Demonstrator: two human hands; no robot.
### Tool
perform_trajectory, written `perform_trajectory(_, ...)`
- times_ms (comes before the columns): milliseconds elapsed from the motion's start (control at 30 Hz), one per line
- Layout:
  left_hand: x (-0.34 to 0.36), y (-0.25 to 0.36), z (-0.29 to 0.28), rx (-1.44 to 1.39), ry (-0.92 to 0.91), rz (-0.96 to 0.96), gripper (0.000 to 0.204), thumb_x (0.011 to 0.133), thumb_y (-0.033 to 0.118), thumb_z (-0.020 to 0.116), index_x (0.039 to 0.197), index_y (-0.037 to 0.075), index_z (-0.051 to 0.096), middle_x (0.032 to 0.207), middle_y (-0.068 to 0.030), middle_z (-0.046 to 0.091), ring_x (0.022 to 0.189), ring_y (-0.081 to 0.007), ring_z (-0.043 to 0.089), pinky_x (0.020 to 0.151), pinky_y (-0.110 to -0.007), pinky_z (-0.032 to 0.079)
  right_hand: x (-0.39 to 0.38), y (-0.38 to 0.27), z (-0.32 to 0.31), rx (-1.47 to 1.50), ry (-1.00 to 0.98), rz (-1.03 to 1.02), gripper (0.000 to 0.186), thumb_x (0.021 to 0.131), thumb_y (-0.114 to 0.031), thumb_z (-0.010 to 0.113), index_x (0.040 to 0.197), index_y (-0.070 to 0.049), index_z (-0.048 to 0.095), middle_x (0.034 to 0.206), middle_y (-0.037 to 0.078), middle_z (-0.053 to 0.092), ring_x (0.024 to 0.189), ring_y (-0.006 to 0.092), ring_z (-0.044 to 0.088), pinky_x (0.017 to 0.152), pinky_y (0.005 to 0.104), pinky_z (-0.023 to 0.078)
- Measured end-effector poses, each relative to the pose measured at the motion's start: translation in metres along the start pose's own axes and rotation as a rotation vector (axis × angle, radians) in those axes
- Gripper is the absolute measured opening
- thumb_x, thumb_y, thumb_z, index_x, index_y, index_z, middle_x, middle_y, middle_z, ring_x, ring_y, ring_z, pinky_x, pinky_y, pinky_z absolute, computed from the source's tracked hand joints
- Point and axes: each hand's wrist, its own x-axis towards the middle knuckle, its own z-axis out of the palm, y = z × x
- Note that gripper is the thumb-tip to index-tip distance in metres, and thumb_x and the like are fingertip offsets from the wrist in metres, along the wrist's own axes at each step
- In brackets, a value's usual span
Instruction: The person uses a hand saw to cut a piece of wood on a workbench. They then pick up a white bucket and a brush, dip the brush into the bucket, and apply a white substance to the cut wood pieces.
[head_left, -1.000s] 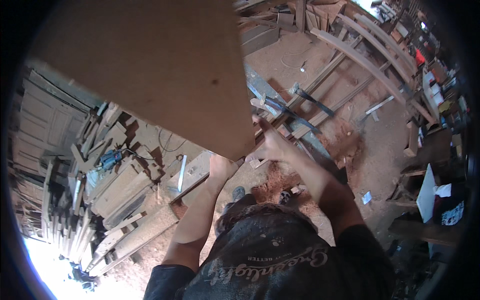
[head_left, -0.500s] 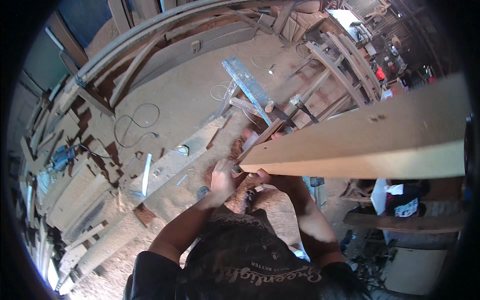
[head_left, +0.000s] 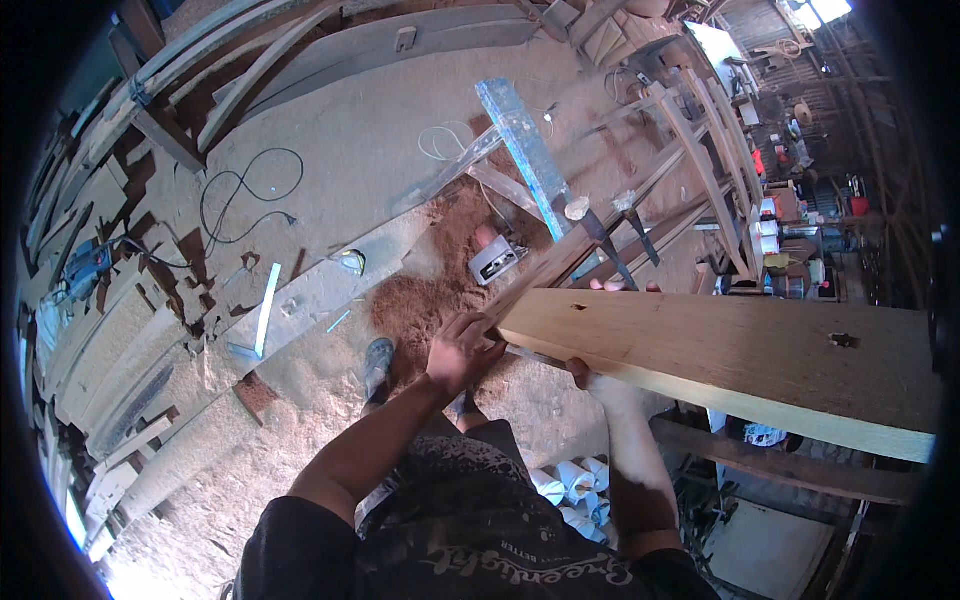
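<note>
A long, pale wooden plank (head_left: 690, 335) runs from in front of me out to the right, with a small slot near its left end and another farther along. My left hand (head_left: 463, 350) is closed at the plank's left end, its fingers curled against the corner. From below, my right hand (head_left: 598, 384) grips the plank: the thumb is on the near edge, and fingertips show over the far edge. The palm is hidden beneath the wood. Just beyond the left end lies a darker timber (head_left: 545, 265), close to or under the plank; contact cannot be made out.
A blue-stained trestle (head_left: 520, 150) stands ahead, with clamps (head_left: 635, 230) to its right. A power tool (head_left: 497, 262) rests in sawdust. Cord (head_left: 250, 190), offcuts and a blue power tool (head_left: 85, 262) lie left. Curved timbers (head_left: 700, 170) stand at right, white rolls (head_left: 580, 485) by my right arm.
The plank's right part has swung down toward me, and its upper face now shows more. Both hands stay on it. My view has shifted, uncovering the tool in the sawdust.
</note>
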Motion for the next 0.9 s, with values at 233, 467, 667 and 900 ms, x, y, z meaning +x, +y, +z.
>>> perform_trajectory(233,0.004,0.004,0.001,0.007,0.019,0.037,0.040,0.074,0.015,0.089,0.108,0.004,0.072,0.111,-0.0114,0.074,0.097,-0.0313,0.074,0.083,-0.041,0.062,0.000,0.002,0.003,0.052,-0.023,0.023,0.088,0.080,-0.052,0.067,0.152,-0.005,0.045,0.149,0.015,0.042,0.148,0.0284,0.033,0.129,0.0583,0.005)
perform_trajectory(467,0.007,-0.004,-0.002,0.081,0.012,0.186,0.045,0.071,0.017,0.090,0.109,0.004,0.070,0.109,-0.0101,0.074,0.095,-0.0282,0.074,0.075,-0.039,0.063,-0.014,0.013,0.016,0.060,0.031,0.008,0.084,0.081,-0.051,0.063,0.150,-0.005,0.051,0.147,0.016,0.048,0.147,0.0294,0.037,0.128,0.0583,0.011)
perform_trajectory(667,0.010,-0.012,-0.004,0.124,-0.052,0.243,0.051,0.066,0.023,0.095,0.107,0.005,0.070,0.108,-0.0105,0.074,0.092,-0.0283,0.076,0.073,-0.040,0.063,-0.006,0.003,0.002,-0.114,-0.002,-0.030,0.088,0.098,-0.067,0.045,0.154,0.001,0.048,0.147,0.016,0.050,0.144,0.0304,0.043,0.128,0.0591,0.014)
perform_trajectory(900,0.017,-0.018,-0.011,0.123,-0.115,0.326,0.054,0.070,0.033,0.088,0.111,0.003,0.068,0.106,-0.0115,0.071,0.092,-0.0304,0.072,0.073,-0.042,0.061,-0.007,0.003,0.005,0.029,0.020,0.011,0.091,0.096,-0.071,0.046,0.152,0.000,0.048,0.146,0.016,0.052,0.143,0.0301,0.044,0.127,0.0596,0.018)
